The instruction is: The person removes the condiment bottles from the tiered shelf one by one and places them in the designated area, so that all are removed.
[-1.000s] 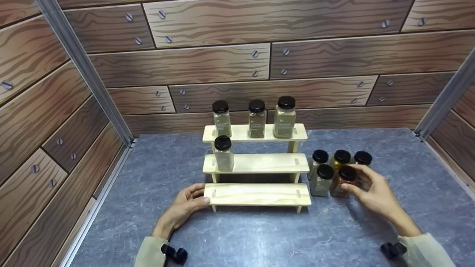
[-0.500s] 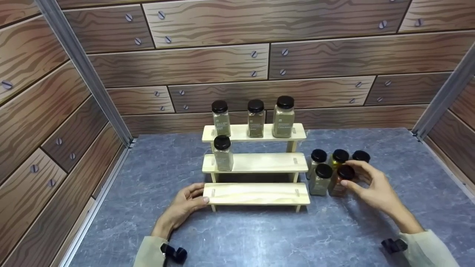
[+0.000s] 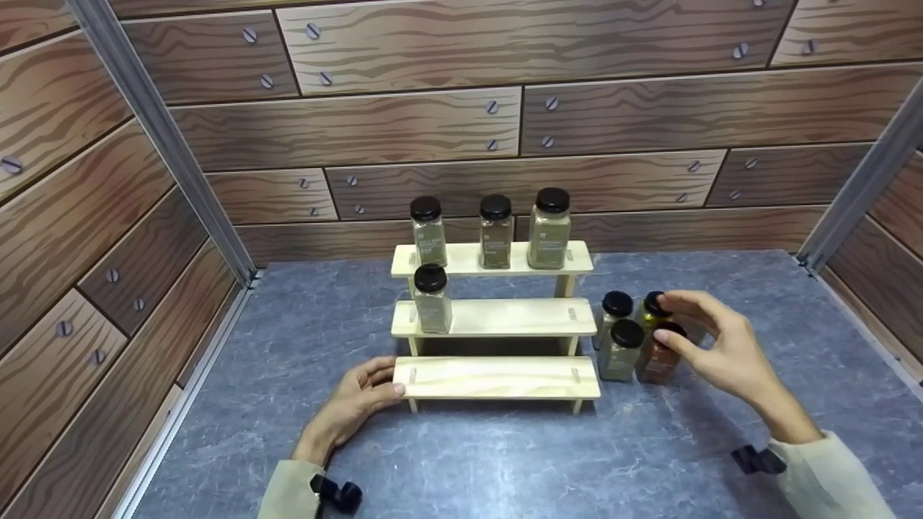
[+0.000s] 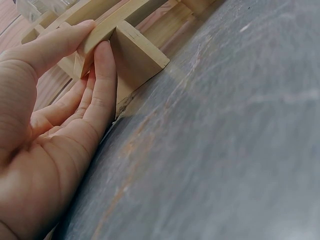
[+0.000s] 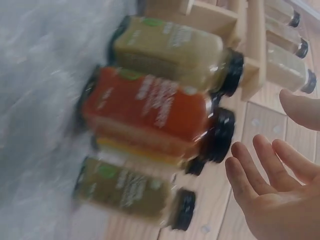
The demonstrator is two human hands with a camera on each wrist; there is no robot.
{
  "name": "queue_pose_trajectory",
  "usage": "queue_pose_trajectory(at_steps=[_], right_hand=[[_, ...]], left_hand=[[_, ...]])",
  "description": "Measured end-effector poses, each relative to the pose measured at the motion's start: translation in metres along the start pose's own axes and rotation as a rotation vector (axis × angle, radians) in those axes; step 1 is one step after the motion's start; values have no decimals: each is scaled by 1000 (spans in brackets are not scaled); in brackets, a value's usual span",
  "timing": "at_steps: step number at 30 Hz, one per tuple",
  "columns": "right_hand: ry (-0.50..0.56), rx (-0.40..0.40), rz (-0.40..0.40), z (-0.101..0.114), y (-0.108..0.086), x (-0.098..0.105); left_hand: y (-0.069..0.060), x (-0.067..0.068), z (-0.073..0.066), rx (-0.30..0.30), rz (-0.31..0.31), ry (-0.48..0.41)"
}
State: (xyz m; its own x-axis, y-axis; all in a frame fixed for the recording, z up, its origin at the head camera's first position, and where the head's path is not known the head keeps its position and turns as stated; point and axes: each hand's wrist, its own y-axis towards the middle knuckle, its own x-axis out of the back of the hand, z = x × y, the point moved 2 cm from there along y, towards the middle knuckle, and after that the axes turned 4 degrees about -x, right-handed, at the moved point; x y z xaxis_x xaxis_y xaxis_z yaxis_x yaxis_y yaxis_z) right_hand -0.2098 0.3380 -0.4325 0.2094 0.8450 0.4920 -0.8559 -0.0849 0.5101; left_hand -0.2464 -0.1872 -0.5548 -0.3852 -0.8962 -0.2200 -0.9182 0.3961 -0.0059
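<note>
Rack (image 3: 519, 317): wooden, on tabletop (image 3: 476, 461); looked light, stiff.
Left hand (image 3: 357, 398): pinched lowest shelf (image 3: 497, 377) at its left end.
Right hand (image 3: 728, 353): fingers spread, holding nothing, near red jar.
Red jar (image 5: 150, 110): stood right of rack; probably glass, slick, breakable; best gripped below cap (image 5: 222, 135).
Label print (image 5: 161, 105): white, blurred, unreadable.

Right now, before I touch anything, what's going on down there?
A person's left hand grips the left end of the wooden rack's bottom shelf. The open right hand is over the loose jars beside the rack, holding none. Three jars stand on the top shelf, and one jar at the left end of the middle shelf.
</note>
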Motion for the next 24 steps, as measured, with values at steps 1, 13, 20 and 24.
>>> queue_pose_trajectory(at_steps=[1, 13, 20, 24], right_hand=[[9, 3, 2, 3, 2, -2], [69, 66, 71, 38, 26, -40], [83, 110, 110, 51, 37, -62], [73, 126, 168, 60, 46, -77]], left_hand=[[0, 0, 0, -2, 0, -1], [2, 0, 1, -15, 9, -7], [1, 1, 0, -13, 4, -7], [0, 1, 0, -12, 0, -5]])
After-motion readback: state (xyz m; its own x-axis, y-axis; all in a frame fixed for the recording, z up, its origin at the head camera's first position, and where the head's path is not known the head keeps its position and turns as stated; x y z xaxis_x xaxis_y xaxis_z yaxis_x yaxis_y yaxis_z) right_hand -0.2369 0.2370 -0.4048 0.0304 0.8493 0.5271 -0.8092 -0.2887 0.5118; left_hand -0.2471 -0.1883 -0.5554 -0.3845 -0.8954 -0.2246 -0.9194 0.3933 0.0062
